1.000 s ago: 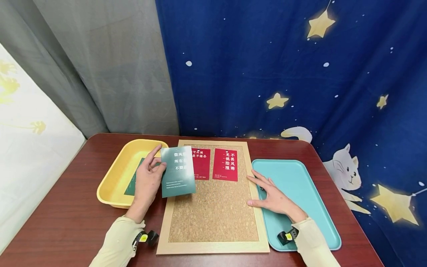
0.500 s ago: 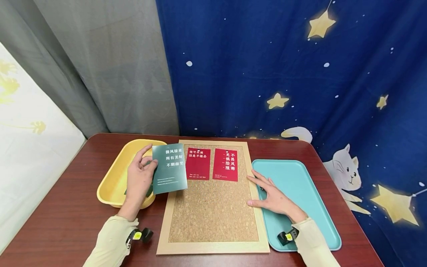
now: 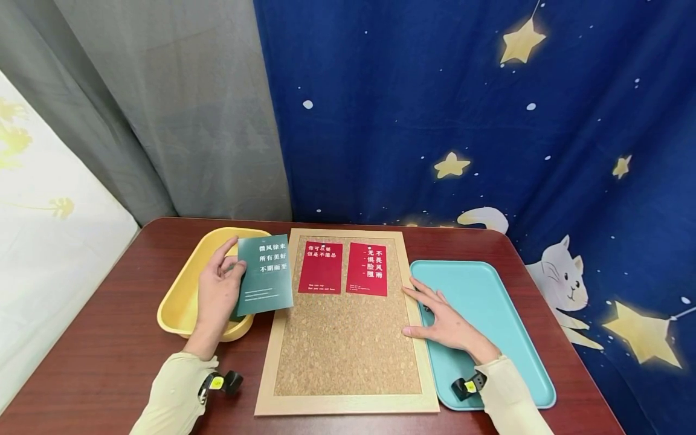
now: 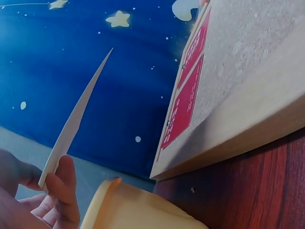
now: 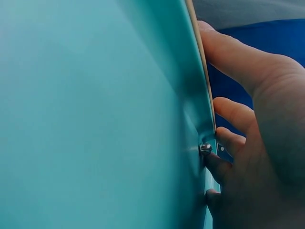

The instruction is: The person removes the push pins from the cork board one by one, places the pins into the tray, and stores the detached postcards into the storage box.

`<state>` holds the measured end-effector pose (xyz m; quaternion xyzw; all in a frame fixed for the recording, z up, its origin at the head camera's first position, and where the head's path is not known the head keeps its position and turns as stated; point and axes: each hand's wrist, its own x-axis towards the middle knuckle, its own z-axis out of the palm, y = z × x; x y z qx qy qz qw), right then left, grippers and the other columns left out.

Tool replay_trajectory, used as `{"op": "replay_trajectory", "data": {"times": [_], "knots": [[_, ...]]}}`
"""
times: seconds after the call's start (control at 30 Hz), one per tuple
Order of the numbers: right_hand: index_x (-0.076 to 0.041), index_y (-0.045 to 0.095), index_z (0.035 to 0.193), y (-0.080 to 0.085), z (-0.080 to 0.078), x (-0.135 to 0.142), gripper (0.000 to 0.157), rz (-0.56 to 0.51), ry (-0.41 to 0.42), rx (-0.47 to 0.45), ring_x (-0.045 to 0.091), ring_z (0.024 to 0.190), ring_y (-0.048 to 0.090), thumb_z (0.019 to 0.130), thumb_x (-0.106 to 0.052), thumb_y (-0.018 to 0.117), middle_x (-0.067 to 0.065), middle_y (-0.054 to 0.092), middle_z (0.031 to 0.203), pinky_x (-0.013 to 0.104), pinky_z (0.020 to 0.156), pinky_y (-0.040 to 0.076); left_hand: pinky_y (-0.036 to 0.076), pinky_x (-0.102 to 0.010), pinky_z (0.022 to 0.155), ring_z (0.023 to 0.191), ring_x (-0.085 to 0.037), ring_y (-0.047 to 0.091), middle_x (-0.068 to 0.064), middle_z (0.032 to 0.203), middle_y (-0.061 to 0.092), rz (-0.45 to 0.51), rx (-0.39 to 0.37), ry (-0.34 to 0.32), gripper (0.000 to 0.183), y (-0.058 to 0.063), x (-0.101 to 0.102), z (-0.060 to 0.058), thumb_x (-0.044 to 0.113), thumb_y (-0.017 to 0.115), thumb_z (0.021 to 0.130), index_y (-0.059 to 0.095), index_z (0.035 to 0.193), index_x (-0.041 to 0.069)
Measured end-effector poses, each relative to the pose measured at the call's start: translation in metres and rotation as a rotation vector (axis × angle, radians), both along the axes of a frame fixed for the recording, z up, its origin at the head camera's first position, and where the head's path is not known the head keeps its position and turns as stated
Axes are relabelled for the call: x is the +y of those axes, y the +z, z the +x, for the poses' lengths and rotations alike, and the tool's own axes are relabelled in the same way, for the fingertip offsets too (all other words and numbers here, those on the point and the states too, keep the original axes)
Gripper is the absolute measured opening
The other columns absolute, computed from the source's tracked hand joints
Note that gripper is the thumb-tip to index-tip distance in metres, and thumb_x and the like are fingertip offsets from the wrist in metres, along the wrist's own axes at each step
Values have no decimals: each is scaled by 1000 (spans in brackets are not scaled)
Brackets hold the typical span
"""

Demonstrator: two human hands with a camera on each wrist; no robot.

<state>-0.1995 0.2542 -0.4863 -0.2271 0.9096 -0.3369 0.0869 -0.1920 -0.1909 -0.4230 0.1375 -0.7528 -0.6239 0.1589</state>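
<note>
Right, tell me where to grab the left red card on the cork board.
Pinch the left red card at its bottom edge, coming from the near side: it lies flat on the cork board, its top looks pinned, and bare cork lies below it. The right red card crowds its right side.

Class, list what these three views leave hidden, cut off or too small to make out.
- Head view: inside of the yellow plastic tray, partly hidden by the left hand and the green printed card.
- Head view: small print on the two red cards, too small.
- Right wrist view: the small metal pin, half hidden by the right hand's fingers.
</note>
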Motion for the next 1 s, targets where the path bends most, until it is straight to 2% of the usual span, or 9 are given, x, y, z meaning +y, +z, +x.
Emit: {"op": "replay_trajectory", "data": {"times": [0.17,0.3,0.53,0.83,1.0], "knots": [[-28,39,153,0,0,0,86,-4,0,1,33,155,18,80,-51,78,1,19,168,65,122,3,45,-13,63,66,2,54,16,81,61,-51,-21,20,51,-2,-3,-1,12,55,98,49,146,28],[-28,39,153,1,0,0,86,-4,-2,2,33,155,18,80,-52,78,1,19,168,65,122,3,44,-14,63,64,2,55,14,82,59,-90,-37,34,50,-2,-6,-3,15,54,98,49,146,30],[-27,38,153,2,0,-1,87,-11,-1,-3,33,155,17,80,-51,78,1,18,168,65,122,2,48,-14,62,64,4,60,13,86,59,-104,-73,34,49,-4,-13,-3,18,51,100,46,148,31],[-27,39,153,1,1,-1,86,-11,-1,-8,33,155,17,80,-50,78,1,18,168,66,122,2,48,-15,60,62,3,57,11,87,56,-103,-97,56,50,-10,-23,-3,17,50,101,45,149,30],[-27,39,153,1,1,-1,86,-11,-5,-8,33,155,18,80,-50,78,1,19,168,66,122,2,46,-14,59,62,3,55,10,88,54,-132,-105,73,49,-13,-28,-6,17,49,101,45,149,31]]}}
